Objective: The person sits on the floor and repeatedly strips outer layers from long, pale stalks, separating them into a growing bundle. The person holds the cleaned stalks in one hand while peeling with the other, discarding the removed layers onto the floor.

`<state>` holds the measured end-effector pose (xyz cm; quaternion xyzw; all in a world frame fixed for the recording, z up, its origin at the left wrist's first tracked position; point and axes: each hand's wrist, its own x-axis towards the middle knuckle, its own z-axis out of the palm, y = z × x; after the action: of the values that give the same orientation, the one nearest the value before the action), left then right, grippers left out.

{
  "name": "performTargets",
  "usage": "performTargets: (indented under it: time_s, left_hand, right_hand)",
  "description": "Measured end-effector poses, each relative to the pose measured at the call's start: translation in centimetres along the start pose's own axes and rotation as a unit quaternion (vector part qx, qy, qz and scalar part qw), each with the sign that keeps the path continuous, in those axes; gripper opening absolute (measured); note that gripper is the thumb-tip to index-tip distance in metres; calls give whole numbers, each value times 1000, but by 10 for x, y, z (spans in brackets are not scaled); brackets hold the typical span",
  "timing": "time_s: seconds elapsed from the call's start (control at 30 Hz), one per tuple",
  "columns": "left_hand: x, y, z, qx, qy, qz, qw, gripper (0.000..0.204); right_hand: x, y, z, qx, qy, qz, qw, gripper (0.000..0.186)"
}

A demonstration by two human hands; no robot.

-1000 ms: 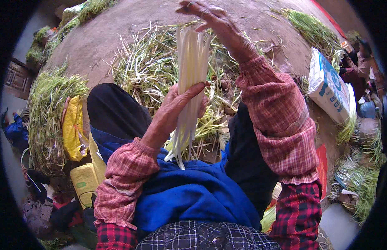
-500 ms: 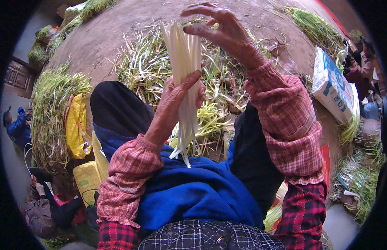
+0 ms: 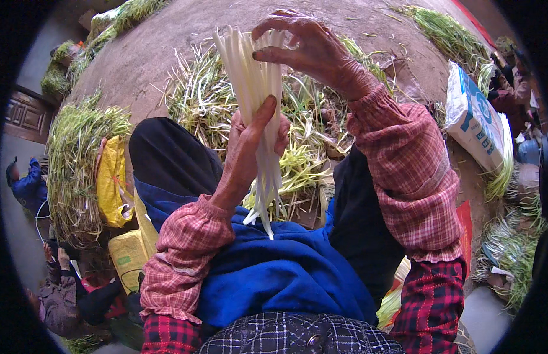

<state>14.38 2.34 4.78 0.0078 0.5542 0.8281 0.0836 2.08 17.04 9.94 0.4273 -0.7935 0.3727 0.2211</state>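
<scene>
A bundle of long, pale yellow-white stalks (image 3: 246, 76) stands almost upright in front of me, its loose lower ends hanging over my blue apron (image 3: 286, 265). My left hand (image 3: 256, 133) is closed around the middle of the bundle, thumb across the front. My right hand (image 3: 309, 50) is curled about the upper right ends of the stalks, with the thumb on the near side and the fingers bent over the far side. Beyond my knees lies a heap of loose green and yellow stalks and leaves (image 3: 197, 97), partly hidden by my hands and the bundle.
At left stand a tall pile of green stalks (image 3: 79, 165) and a yellow bag (image 3: 111, 183). A white-and-blue sack (image 3: 475, 118) lies at right, pale stalks beside it. More greens (image 3: 442, 35) lie far right. Other people sit at the left edge (image 3: 61, 301) and right edge.
My right hand has come down and left, and its fingers have curled in around the bundle's top. The bundle's upper end has tipped slightly left in my left hand.
</scene>
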Motion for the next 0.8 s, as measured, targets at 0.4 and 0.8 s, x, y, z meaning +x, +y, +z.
performTargets:
  time_s: [0.4, 0.8]
  left_hand:
    - [-1, 2, 0, 32, 1, -11, 999, 37]
    - [0, 1, -2, -52, -49, -11, 997, 39]
  right_hand:
    - [1, 16, -3, 130, -83, -20, 988, 31]
    - [0, -1, -9, 244, -70, 77, 964, 15]
